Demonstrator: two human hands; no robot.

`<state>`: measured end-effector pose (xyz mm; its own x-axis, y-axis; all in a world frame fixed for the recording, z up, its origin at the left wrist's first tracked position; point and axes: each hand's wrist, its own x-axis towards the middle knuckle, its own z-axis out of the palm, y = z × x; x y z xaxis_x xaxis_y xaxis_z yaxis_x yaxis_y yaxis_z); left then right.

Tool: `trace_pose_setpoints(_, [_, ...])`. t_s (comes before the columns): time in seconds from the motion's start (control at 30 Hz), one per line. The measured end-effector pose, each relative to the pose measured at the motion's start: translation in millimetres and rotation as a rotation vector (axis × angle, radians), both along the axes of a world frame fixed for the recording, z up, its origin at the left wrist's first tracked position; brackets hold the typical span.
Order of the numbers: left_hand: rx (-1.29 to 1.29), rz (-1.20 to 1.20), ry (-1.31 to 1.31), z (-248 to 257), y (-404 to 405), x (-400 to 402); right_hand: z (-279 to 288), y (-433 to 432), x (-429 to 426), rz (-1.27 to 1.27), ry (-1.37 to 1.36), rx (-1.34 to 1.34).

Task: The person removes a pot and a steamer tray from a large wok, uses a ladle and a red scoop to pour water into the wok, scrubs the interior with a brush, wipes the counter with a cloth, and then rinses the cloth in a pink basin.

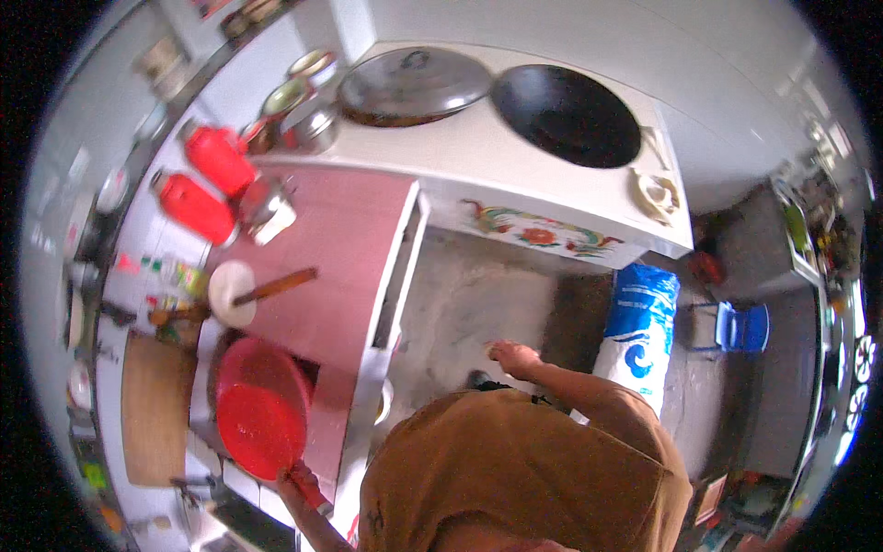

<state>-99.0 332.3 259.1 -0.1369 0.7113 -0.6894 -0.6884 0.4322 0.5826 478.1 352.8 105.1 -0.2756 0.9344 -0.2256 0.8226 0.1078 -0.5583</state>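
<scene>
On the left, my left hand [298, 477] is closed around the handle of a red plastic water scoop [256, 431]. The scoop's bowl overlaps the near side of a pink-red plastic basin [272, 362], which is set in a recess beside the pink counter [331, 234]. Whether scoop and basin touch, I cannot tell. My right hand [512, 357] hangs in front of my body over the concrete floor [455, 290]. Its fingers are curled and blurred, so whether anything is in them cannot be made out.
A lidded wok [417, 86] and an uncovered black wok [566, 117] sit in the stove top [441, 148]. Two red thermos flasks [196, 207] and a round lid with a wooden stick [276, 286] line the counter. A blue-white sack [638, 331] and blue chair [741, 328] stand right.
</scene>
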Motion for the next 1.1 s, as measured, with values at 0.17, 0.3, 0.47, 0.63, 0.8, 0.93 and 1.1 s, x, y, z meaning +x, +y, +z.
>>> trace_pose_setpoints(0.17, [0.001,-0.378,-0.066,-5,124,138,30,-63,137,-0.537,-0.245,0.016])
trace_pose_setpoints(0.3, [0.127,-0.709,0.17,4,221,258,50,-74,191,-1.119,0.086,0.11])
trace_pose_setpoints(0.47, [0.0,-1.024,-0.198,18,328,409,93,-28,245,-1.323,0.303,0.6])
trace_pose_setpoints(0.63, [0.005,-1.226,-0.21,24,403,544,138,56,325,-1.314,0.216,0.762])
trace_pose_setpoints(0.8, [0.014,-1.359,-0.061,32,471,660,116,131,397,-1.148,-0.344,0.423])
trace_pose_setpoints(0.93, [0.036,-1.442,0.089,28,525,732,82,150,403,-1.273,-0.557,0.435])
trace_pose_setpoints(1.1, [0.171,-1.516,0.364,17,571,791,76,147,401,-1.271,-0.484,0.544])
